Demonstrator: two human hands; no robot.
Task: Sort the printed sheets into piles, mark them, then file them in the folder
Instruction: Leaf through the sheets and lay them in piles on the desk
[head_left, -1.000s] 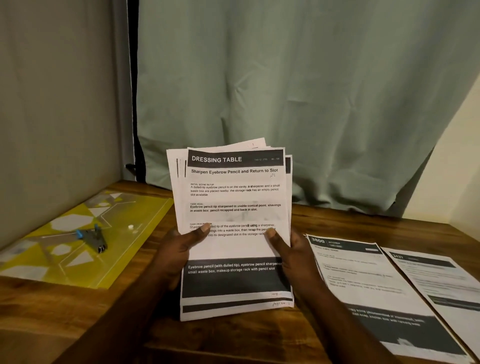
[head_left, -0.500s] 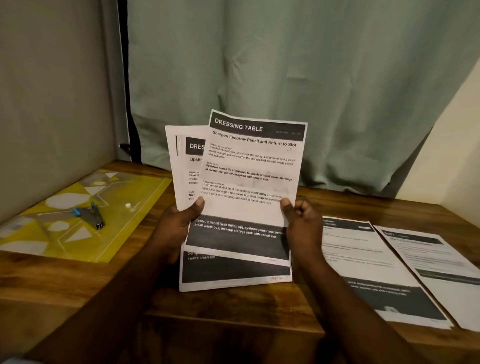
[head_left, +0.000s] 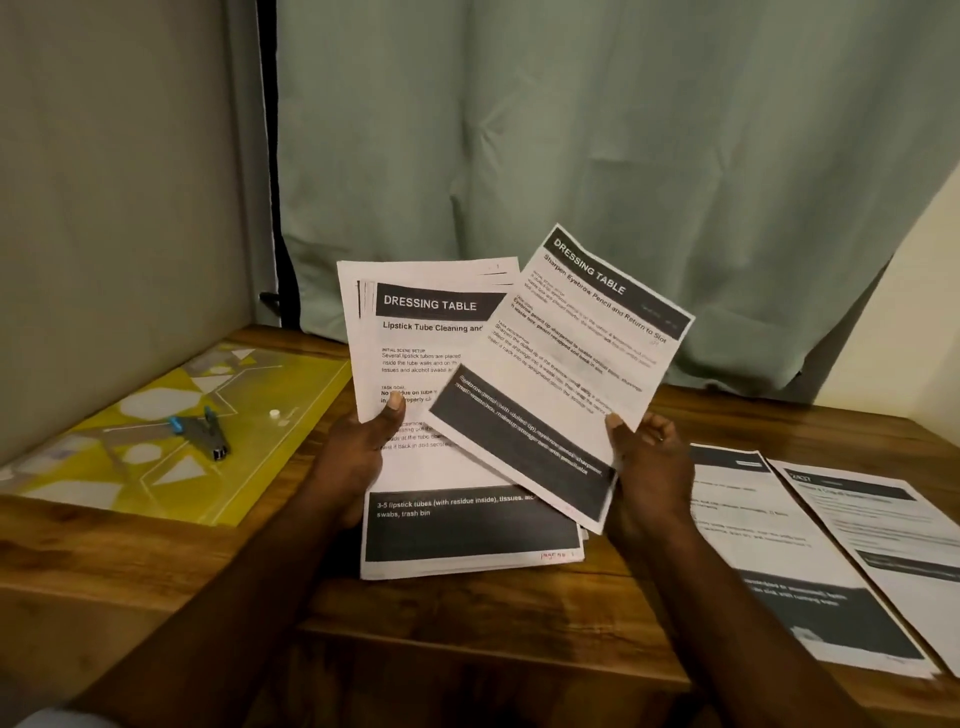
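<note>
My left hand (head_left: 358, 452) grips a stack of printed sheets (head_left: 431, 364) above the wooden table, thumb on the top page headed "Dressing Table, Lipstick Tube Cleaning". My right hand (head_left: 647, 467) pinches one loose sheet (head_left: 566, 364) by its right edge; it is headed "Sharpen Eyebrow Pencil" and tilts clockwise, overlapping the stack's right side. Two piles of sheets lie flat on the table at the right: a nearer pile (head_left: 779, 561) and a far-right pile (head_left: 883, 530). A yellow patterned folder (head_left: 130, 467) lies at the left.
A grey and blue stapler-like tool (head_left: 200, 431) rests on the yellow folder. A green curtain (head_left: 571, 156) hangs behind the table, with a grey wall on the left. The table's front edge (head_left: 467, 639) runs below my hands.
My right hand has pulled the eyebrow-pencil sheet off the top of the stack, lifted it and swung it to the right, tilting it clockwise. The lipstick page is now uncovered.
</note>
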